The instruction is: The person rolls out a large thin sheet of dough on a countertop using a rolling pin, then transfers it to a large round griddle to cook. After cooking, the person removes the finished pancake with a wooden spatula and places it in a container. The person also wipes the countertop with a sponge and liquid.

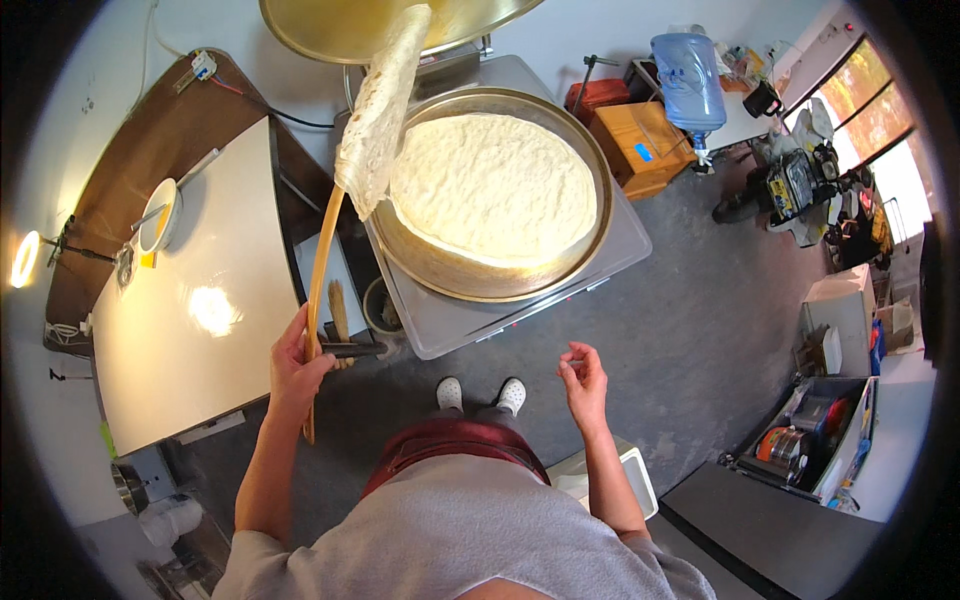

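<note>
Left hand (297, 372): fingers clamped on long tan wooden stick (322, 250), its far end bearing a folded, pale, brown-flecked flatbread (382, 110), left of a round brass-coloured metal pan (480, 280) holding a round cream-coloured dough sheet (495, 185). Right hand (585, 385): empty, fingers loosely apart. Step, seemingly: carrying the flatbread; next move calls for a steady stick.

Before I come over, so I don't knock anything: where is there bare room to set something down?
The white table is bare between the bowl and the left hand. Gray floor is open between the stand and the open box. Crowded: the flatbread nearly fills the pan; the stick and brush occupy the gap between table and stand.
</note>
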Demonstrator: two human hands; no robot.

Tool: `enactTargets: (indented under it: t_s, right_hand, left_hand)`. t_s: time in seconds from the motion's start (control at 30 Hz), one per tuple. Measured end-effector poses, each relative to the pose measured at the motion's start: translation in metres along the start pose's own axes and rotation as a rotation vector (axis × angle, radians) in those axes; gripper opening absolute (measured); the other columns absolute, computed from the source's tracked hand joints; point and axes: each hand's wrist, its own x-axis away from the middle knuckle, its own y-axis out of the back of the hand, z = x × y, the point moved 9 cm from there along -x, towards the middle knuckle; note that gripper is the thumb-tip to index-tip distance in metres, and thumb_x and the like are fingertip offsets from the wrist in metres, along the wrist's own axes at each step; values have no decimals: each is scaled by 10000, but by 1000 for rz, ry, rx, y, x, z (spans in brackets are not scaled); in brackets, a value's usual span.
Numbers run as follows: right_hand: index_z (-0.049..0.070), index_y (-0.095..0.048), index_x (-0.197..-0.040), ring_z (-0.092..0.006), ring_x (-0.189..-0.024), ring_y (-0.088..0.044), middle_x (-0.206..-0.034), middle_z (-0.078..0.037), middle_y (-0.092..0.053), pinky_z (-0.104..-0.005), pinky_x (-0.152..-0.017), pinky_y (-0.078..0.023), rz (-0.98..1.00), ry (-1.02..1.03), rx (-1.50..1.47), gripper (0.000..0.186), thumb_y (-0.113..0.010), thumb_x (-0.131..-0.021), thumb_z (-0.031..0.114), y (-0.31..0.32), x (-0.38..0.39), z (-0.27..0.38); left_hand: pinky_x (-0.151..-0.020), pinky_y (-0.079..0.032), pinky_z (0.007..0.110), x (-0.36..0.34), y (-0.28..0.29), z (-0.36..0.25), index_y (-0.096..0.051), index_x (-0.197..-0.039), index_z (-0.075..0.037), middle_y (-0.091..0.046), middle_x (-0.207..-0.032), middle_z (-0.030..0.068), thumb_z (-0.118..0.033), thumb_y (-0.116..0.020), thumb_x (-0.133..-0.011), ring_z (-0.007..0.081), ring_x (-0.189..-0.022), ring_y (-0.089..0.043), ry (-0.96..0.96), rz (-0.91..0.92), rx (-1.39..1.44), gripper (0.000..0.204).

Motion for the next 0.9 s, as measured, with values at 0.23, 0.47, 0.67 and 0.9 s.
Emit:
enactTargets:
  t_s: [0.23, 0.47, 0.67, 0.9]
  right_hand:
    - [33, -529, -1270, -76, -783, -574, -1006, -33, -609, -237, -696, -501, -23, -4, -126, 385, -635, -902, -7, 3, -10, -1]
    - [38, -503, -1293, -80, -794, -582, -1019, -39, -590, -228, -706, -504, -18, -39, -185, 407, -622, -909, -22, 3, -17, 2]
    - [43, -506, -1288, -85, -789, -591, -1002, -38, -590, -232, -711, -511, -22, -85, -169, 407, -626, -905, -25, -10, -21, -10]
    - [56, -566, -1247, -81, -846, -598, -998, -13, -634, -239, -752, -499, 231, -162, -206, 327, -657, -935, 90, -113, -20, -11]
  left_hand:
    - [-440, -345, 189, 25, -46, -40, -375, -1504, -12, -420, -647, -63, 104, -608, -748, 35, -492, -416, 119, 221, 20, 800]
    - [-412, -308, 206, 13, -85, -12, -352, -1511, -23, -388, -633, -46, 153, -550, -756, 41, -445, -380, 270, 371, 414, 801]
    - [-429, -313, 214, -37, -108, 87, -397, -1489, -33, -457, -715, -51, 156, -546, -754, 42, -480, -394, 296, 342, 333, 773]
    - [-875, -490, 269, -62, -101, 132, -448, -1411, 34, -660, -1165, 91, -85, -748, -853, 100, -1047, -606, -69, 121, -178, 644]
